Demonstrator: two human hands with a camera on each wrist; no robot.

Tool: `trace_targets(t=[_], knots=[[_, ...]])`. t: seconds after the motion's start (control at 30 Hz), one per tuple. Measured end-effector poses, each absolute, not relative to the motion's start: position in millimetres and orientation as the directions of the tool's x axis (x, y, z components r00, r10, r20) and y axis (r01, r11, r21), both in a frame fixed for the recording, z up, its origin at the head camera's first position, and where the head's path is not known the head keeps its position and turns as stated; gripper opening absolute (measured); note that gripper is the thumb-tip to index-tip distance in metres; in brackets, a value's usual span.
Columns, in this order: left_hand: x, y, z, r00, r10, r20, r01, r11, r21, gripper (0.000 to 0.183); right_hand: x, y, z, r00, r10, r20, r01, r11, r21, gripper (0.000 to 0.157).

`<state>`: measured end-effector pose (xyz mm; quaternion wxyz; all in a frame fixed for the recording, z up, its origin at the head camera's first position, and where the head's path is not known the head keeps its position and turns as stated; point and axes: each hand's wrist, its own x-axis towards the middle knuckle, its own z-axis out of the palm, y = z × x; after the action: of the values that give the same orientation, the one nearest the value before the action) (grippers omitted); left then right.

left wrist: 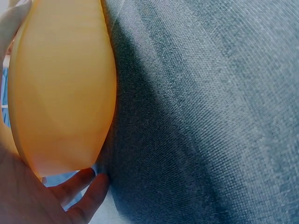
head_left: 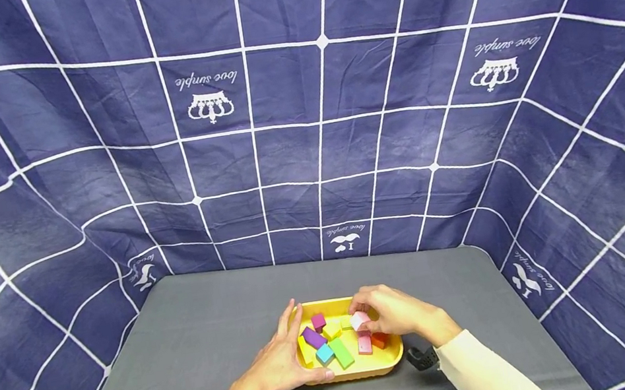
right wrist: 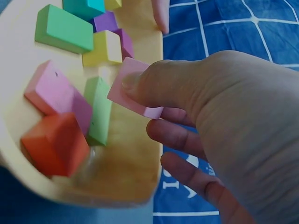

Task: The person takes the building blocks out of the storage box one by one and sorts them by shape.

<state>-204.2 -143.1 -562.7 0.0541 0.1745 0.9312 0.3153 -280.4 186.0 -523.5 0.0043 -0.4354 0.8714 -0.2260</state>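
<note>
A yellow box holds several coloured blocks. My left hand grips its left end, the thumb along the front side and the other fingers spread round the far side. Over the box's right part, my right hand pinches a light pink block between thumb and fingers. Below it inside lie another pink block, an orange-red block and a pale green block. Towards the left are a green block, a blue block, a purple block, a magenta block and yellow blocks.
The box stands on a grey cloth-covered table, close to its near edge. A dark blue curtain with white grid lines hangs behind and at both sides. Black wrist straps sit on the wrists.
</note>
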Motion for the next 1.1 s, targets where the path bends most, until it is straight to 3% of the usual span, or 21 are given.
trace_targets(t=[0.17,0.47,0.8,1.1], knots=[[-203.6,-143.6,-562.9,-0.935,0.355,0.015,0.291,0.741,0.605,0.154,-284.6,197.2,-520.8,-0.617,-0.750,0.240,-0.767,0.504,-0.397,0.021],[-204.4,-143.3,-566.0,-0.935,0.353,0.026,0.297,0.741,0.602,0.153,-275.1,208.2,-495.5,-0.716,-0.667,0.206,-0.687,0.619,-0.381,0.032],[-206.1,-144.6,-567.9,-0.933,0.358,0.029,0.303,0.741,0.600,0.153,-285.8,235.8,-502.6,-0.709,-0.636,0.306,-0.704,0.615,-0.354,0.034],[-205.4,-144.7,-567.6,-0.935,0.355,0.024,0.297,0.742,0.600,0.152,-289.1,264.2,-515.3,-0.749,-0.589,0.304,-0.662,0.653,-0.367,0.036]])
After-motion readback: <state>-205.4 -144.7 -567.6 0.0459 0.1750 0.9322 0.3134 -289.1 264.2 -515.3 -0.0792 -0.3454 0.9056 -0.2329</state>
